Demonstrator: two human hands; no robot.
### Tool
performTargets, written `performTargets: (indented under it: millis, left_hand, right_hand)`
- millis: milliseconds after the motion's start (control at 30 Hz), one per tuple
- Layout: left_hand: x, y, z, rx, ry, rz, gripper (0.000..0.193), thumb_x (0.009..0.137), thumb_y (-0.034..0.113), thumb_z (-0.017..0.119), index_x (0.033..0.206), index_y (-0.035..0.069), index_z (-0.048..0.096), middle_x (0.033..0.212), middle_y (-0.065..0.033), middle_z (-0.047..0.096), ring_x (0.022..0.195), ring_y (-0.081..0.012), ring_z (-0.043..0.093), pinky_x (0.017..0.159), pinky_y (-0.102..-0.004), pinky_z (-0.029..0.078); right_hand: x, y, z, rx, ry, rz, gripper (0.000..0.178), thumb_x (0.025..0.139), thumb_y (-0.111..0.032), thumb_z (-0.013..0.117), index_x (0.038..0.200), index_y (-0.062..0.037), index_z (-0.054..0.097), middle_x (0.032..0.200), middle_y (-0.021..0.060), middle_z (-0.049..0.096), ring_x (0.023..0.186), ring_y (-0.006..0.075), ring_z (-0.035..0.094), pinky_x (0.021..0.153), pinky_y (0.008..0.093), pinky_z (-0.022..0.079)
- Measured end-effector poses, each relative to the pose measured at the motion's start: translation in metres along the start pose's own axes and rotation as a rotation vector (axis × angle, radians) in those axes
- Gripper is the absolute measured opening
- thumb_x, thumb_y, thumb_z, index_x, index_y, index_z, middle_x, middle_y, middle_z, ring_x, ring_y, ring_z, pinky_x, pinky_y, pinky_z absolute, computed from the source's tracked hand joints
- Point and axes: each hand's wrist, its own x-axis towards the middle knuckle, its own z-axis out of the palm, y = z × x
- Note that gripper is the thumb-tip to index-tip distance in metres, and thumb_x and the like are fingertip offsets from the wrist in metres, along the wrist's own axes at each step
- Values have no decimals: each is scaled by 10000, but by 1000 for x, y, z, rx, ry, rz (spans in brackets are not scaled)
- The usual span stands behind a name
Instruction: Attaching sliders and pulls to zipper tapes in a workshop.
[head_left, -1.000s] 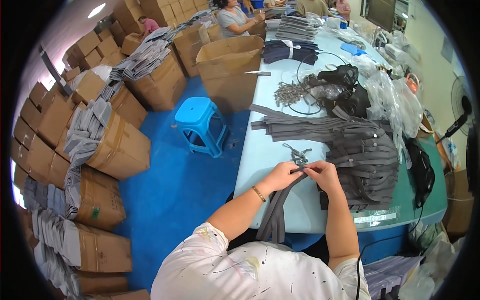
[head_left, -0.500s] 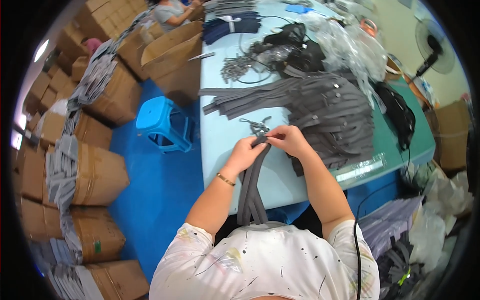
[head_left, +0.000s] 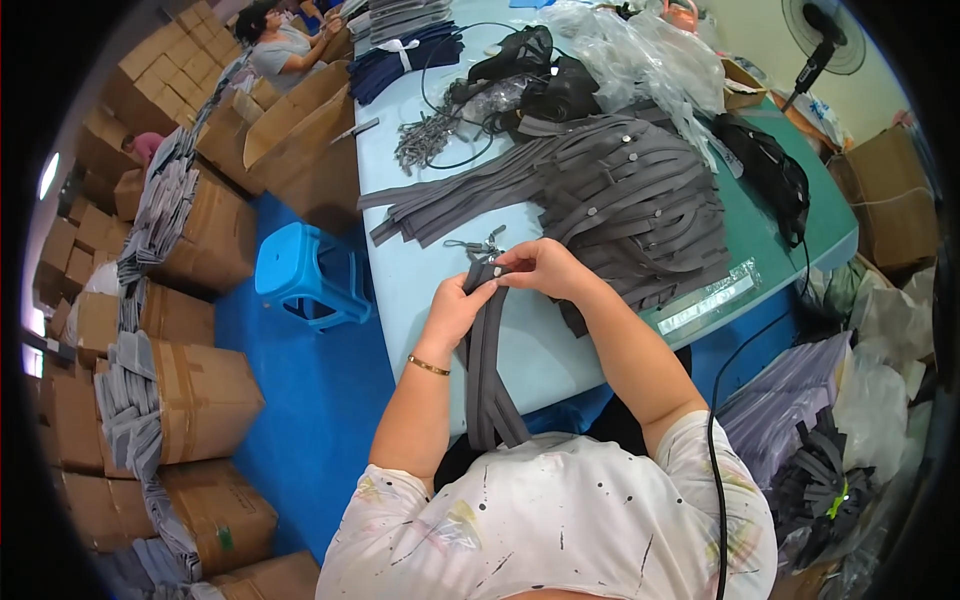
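Observation:
My left hand (head_left: 457, 310) is closed on the upper end of a dark grey zipper (head_left: 484, 370), which hangs in a loop over the table's near edge toward my lap. Thumb and fingers of my right hand (head_left: 552, 270) pinch at that same end, beside a small shiny metal piece that looks like a slider. Just beyond my fingertips lie a few small zipper pulls (head_left: 478, 243) with cords. A large heap of grey zippers (head_left: 640, 210) with silvery sliders spreads to the right of my hands, its long tails reaching left.
The pale blue table (head_left: 400, 300) also carries a pile of small metal pieces (head_left: 424, 140), black bags, clear plastic and folded navy fabric (head_left: 410, 65). A blue stool (head_left: 310, 275) stands left, near cartons (head_left: 205, 395). A fan (head_left: 825, 40) is far right; another person sits at far left.
The view has shifted, so the table sits further left in the picture. Both hands stay together at the zipper's end, and a shiny metal piece now shows by my fingertips.

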Motion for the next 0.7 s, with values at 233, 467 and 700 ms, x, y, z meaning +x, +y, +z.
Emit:
performTargets:
  millis: [233, 467, 700]
  left_hand:
    - [-1, 4, -2, -139, 36, -6, 180, 802, 111, 672, 919, -20, 631, 815, -15, 632, 697, -70, 561, 624, -217, 466]
    - [-2, 7, 1, -174, 37, -5, 180, 793, 73, 678, 940, -12, 618, 837, -33, 636, 706, -80, 588, 631, -214, 484]
    - [-1, 5, 1, -187, 68, 0, 189, 788, 97, 686, 928, -17, 628, 820, -26, 638, 709, -75, 573, 635, -216, 475]
  right_hand:
    - [1, -2, 0, 156, 60, 44, 255, 803, -53, 643, 1056, -23, 625, 845, 6, 640, 737, 43, 555, 622, 198, 447]
    - [2, -2, 2, 237, 87, 6, 300, 815, -50, 632, 1111, -31, 592, 863, 8, 635, 745, 39, 557, 623, 182, 436]
    - [2, 3, 6, 229, 62, -59, 251, 782, -61, 671, 1026, -17, 628, 836, 12, 638, 745, 50, 562, 653, 202, 455]
